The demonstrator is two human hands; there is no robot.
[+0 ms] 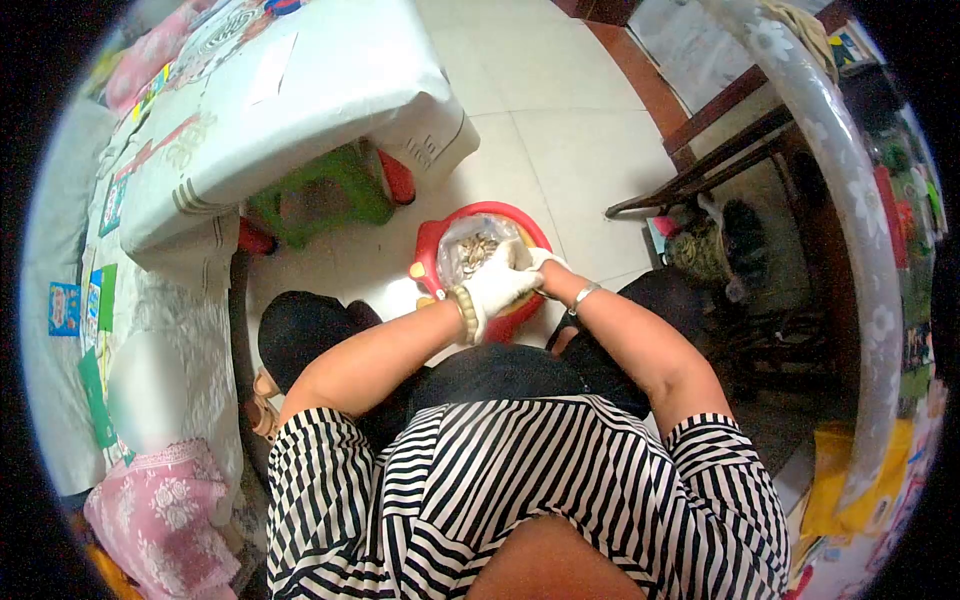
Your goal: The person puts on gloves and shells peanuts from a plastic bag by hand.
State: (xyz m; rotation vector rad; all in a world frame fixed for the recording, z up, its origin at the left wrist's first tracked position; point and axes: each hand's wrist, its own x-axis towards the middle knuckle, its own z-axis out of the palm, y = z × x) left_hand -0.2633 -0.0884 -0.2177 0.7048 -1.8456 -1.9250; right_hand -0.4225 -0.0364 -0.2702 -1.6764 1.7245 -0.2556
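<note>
My left hand (503, 286), in a white glove with a beaded bracelet at the wrist, reaches over a red plastic tub (432, 240) between my knees. My right hand (545, 262), also white-gloved and with a silver bracelet above it, meets the left over the tub's right side. The fingers of both are curled together; I cannot tell what small thing they hold. Beside the left fingers, a clear plastic bag (452, 236) lines the tub, with a heap of small brownish-white pieces (473, 250) in it.
A table with a white cloth (300, 110) stands at the left, a green stool (335, 200) with red legs beneath it. At the right are a dark wooden frame (700, 170) and a table edge under a flowered clear cover (868, 240). Pale tiles (560, 130) form the floor.
</note>
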